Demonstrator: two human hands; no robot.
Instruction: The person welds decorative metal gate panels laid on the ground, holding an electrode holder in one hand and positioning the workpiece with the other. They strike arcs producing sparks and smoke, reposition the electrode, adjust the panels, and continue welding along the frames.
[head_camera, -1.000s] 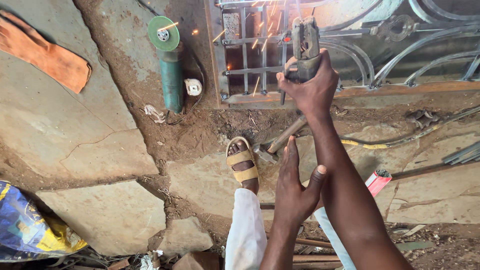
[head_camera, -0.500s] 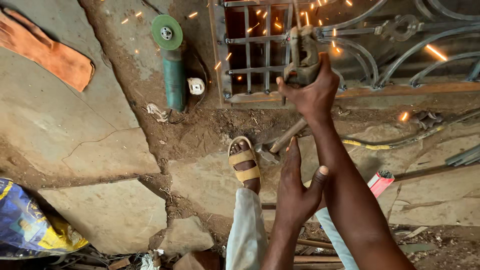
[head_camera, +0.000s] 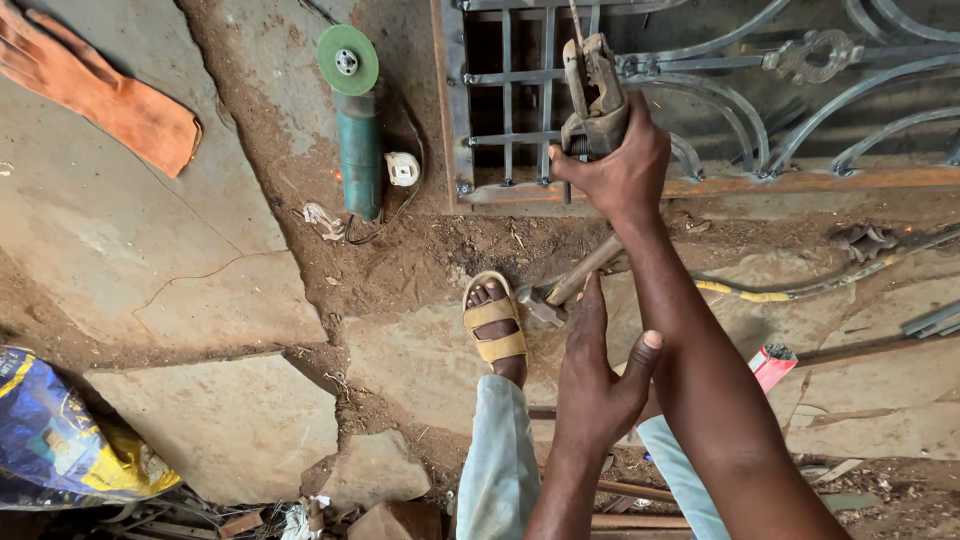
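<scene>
My right hand (head_camera: 622, 168) is shut on a worn welding electrode holder (head_camera: 594, 92), held upright against the bars of a grey metal window grille (head_camera: 720, 90) lying on the ground. A thin rod rises from the holder's jaws. My left hand (head_camera: 597, 378) rests flat against my right forearm, fingers straight, thumb spread over the arm, holding nothing. Just beyond its fingertips a hammer (head_camera: 578, 280) lies on the dirt. My foot in a yellow sandal (head_camera: 494, 326) stands to the left of the hammer.
A green angle grinder (head_camera: 355, 120) with its white plug (head_camera: 402, 168) lies left of the grille. An orange glove (head_camera: 110, 95) lies at the upper left, a blue and yellow sack (head_camera: 50, 430) at the lower left. A yellow-taped cable (head_camera: 740, 292) and a red packet (head_camera: 770, 365) lie right.
Sparks that flew around the holder and grille earlier have died out. My right hand stays on the holder at the same bars, and my left hand stays on the forearm.
</scene>
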